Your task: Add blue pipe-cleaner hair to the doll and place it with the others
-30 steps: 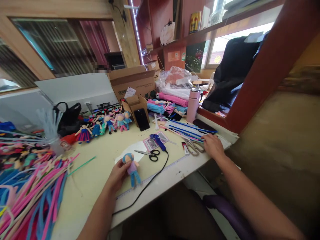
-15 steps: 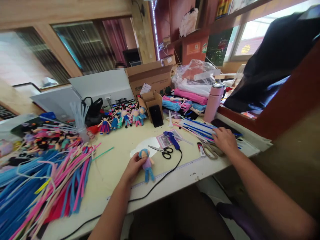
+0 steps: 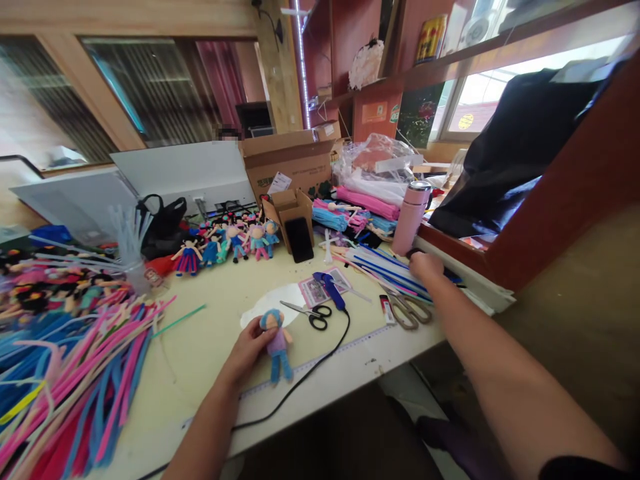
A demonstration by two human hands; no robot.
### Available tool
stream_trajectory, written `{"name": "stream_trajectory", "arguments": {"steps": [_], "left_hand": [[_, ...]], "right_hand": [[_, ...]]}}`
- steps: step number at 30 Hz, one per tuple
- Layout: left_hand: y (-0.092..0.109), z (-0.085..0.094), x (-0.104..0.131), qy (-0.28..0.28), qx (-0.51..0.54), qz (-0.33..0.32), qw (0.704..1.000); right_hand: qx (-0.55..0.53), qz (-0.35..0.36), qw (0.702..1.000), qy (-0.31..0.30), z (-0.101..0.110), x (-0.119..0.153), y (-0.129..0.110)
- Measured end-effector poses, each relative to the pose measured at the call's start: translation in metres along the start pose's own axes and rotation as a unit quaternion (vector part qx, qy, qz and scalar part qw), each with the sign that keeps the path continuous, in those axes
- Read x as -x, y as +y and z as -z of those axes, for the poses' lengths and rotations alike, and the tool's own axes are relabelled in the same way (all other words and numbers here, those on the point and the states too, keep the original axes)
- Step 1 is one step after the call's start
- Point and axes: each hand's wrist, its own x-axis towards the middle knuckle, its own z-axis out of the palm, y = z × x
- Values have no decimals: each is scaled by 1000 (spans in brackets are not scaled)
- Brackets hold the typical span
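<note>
Pinched in my left hand (image 3: 253, 343) is a small doll (image 3: 277, 341) with blue hair, a lilac top and blue legs, held just over the table. My right hand (image 3: 427, 267) reaches to the far right, at the end of a bundle of white and blue pipe cleaners (image 3: 383, 267). Its fingers look curled, and a dark thing shows by them; what they grip is hidden. Between the hands lie black-handled scissors (image 3: 317, 316) and a blue glue gun (image 3: 333, 292) with a black cord. Tan-handled scissors (image 3: 410, 311) and a small red-and-white tube (image 3: 387, 309) lie nearer my right hand.
Loose pipe cleaners (image 3: 95, 373) cover the table's left side. Finished dolls (image 3: 235, 243) stand at the back beside a phone (image 3: 299, 240) leaning on a small carton (image 3: 290, 207). A pink bottle (image 3: 411, 217) stands at the right, near packs of pipe cleaners (image 3: 367, 203).
My right hand has moved farther back past the pipe cleaner bundle, and its fingers have curled in. My left hand still holds the doll. The view has shifted to the right.
</note>
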Motion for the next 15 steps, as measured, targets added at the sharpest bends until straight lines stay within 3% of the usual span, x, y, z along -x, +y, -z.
{"name": "stream_trajectory", "arguments": {"steps": [8, 12, 15], "left_hand": [[-2, 1, -1, -11, 0, 1, 1000], [-2, 0, 0, 4, 1, -14, 1000], [-5, -1, 1, 12, 14, -20, 1000]], "right_hand": [[-55, 6, 998, -3, 7, 8, 7], [-92, -6, 995, 38, 12, 16, 4], [-131, -6, 987, 92, 27, 22, 5]]}}
